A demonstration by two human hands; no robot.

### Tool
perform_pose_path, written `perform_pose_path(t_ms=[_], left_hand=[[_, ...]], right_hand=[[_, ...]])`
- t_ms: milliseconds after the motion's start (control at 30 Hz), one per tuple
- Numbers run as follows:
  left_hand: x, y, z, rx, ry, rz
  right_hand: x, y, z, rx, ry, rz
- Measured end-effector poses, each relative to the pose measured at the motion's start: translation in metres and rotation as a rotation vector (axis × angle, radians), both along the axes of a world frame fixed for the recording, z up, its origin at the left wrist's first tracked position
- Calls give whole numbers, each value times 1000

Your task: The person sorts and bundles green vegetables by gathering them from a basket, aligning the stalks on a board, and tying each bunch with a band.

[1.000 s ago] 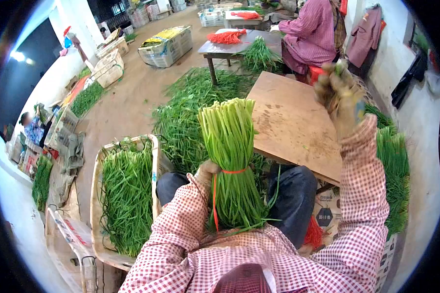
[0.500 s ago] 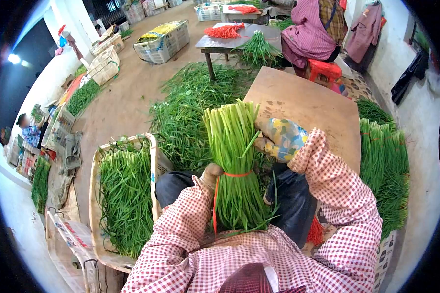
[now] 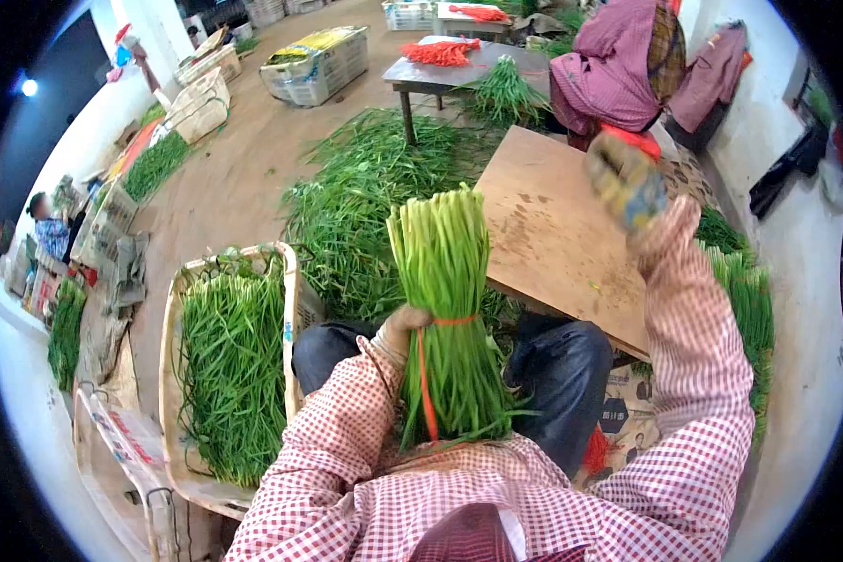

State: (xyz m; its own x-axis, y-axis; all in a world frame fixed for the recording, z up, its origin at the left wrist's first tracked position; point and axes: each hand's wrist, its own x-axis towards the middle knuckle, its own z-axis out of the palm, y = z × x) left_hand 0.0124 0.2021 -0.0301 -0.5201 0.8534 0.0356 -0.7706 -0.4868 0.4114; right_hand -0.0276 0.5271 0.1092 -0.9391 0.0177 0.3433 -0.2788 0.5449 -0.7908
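A thick bundle of green chives [image 3: 445, 248] stands upright in front of my chest, its pale cut ends up and its leaves hanging toward my lap. An orange-red band [image 3: 454, 320] circles its middle, with a loose tail dropping on the left side. My gloved left hand [image 3: 407, 326] is closed on the bundle's left side at the band. Raised away to the right, my right hand [image 3: 628, 183], in a blue-and-yellow patterned glove, is over the far right part of a brown board [image 3: 557, 215]. Motion blurs its fingers, and I cannot tell whether it touches the board.
A crate [image 3: 290, 281] of chives stands at my left. Loose greens [image 3: 356, 215] cover the floor ahead. More bundles [image 3: 745, 300] lie along the right wall. Beyond the board are a low table [image 3: 412, 73] with red strips and a person in a purple garment [image 3: 618, 66].
My right hand has left the bundle's side and moved right and up to the board's far side. The board's near edge now sits at a different angle. My left hand keeps the bundle upright.
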Motion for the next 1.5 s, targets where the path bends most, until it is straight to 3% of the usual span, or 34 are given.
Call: perform_pose_path(t_ms=[67,167,233,300,400,467,500,600,667,700,733,800,833,900,933,1067,1100,1167,1233,1267,1333,1433,1500], left_hand=[[-5,-3,6,-160,-20,86],[-7,1,14,-185,44,119],[-8,5,17,-193,114,136],[-11,7,14,-303,373,265],[-34,1,1,-295,462,283],[-34,-2,20,-348,460,313],[-27,-4,35,-377,452,383],[-36,-15,42,-379,372,497],[-48,-42,40,-374,245,520],[-54,-54,39,-344,129,536],[-61,-61,39,-348,125,542],[-71,-70,40,-122,139,505],[-71,-69,43,-134,143,499],[-71,-55,46,-143,230,610],[-72,-47,43,-95,205,574],[-41,-17,75,-53,207,446],[-42,-16,74,-57,207,442],[-47,-15,74,-92,185,561],[-57,-26,73,-77,233,694],[-72,-41,62,-103,274,774],[-90,-61,53,-139,314,858],[-99,-79,55,-66,290,973],[-105,-86,56,-84,255,1100]], right_hand=[[31,-40,-8,-412,-212,165],[70,-118,-13,183,-96,83],[61,-135,-26,168,-88,25],[52,-135,-36,153,-77,-28],[40,-128,-34,-93,-54,87],[34,-115,-21,-195,20,112],[39,-105,19,-298,-252,38],[16,20,-29,-975,209,251],[69,16,39,-660,183,-202],[100,-15,77,-353,208,-437],[110,-9,69,-356,202,-431],[126,11,48,92,-447,-62],[134,-6,40,275,-445,184],[127,-45,12,397,-323,441],[116,-58,-7,340,-213,456],[93,-130,0,380,161,435],[93,-145,-11,376,160,431],[104,-167,-37,642,315,191],[125,-168,-56,672,49,294],[133,-166,-86,597,-262,452],[167,-150,-132,506,-575,611],[223,-108,-163,621,-435,770],[233,-91,-153,497,-605,475]])
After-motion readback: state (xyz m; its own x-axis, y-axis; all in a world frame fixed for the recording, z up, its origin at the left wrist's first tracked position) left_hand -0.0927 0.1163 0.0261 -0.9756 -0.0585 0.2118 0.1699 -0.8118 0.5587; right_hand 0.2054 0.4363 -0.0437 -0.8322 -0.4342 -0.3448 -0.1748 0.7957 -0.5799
